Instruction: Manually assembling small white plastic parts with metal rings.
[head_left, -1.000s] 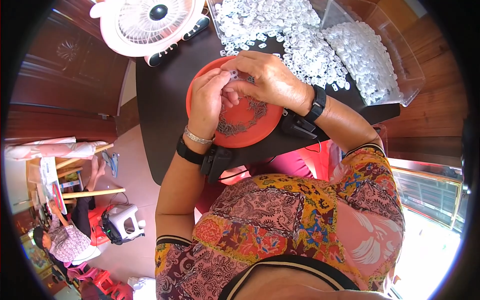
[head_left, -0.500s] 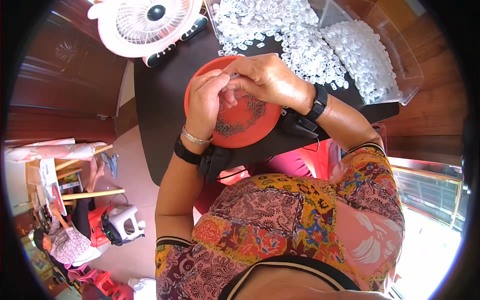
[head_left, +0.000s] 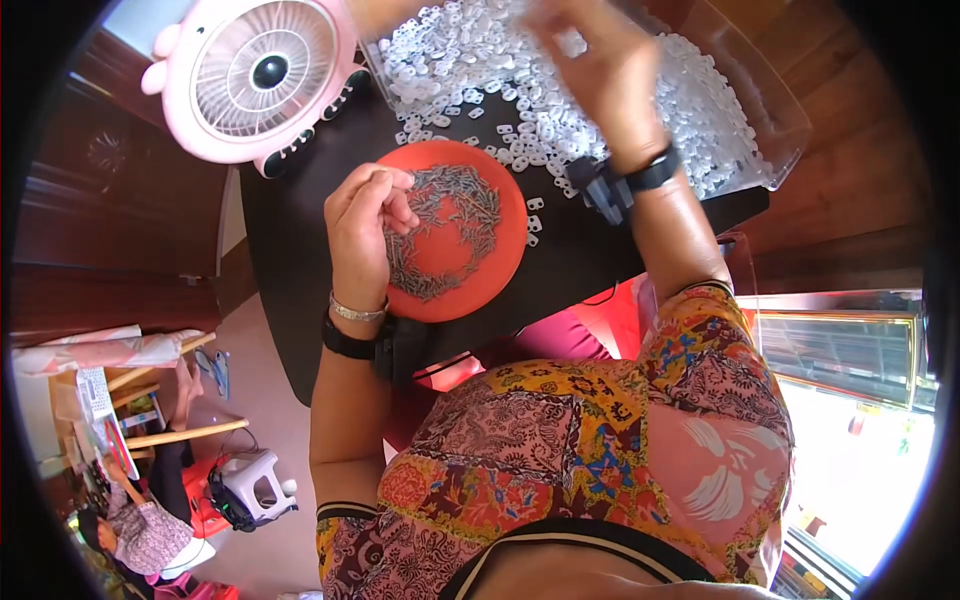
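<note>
My left hand is closed, its thumb and fingers pressed together over the left rim of a round red plate. Whatever those fingers hold, if anything, is hidden. Many small grey metal screws lie in a ring on the plate. My right hand is raised at the far side of the table, over a large heap of small white plastic pieces with holes. Motion smears its fingers. A white spot shows between them, but I cannot tell whether it is a held piece or the heap behind.
A pink animal-shaped fan stands at the far left of the dark table. A clear plastic bin with more white pieces is at the far right. Another person sits at the lower left, beside a white stool.
My right hand has left my left hand above the plate and moved away to the heap of white pieces. My left hand stays closed by the plate. The view has shifted slightly.
</note>
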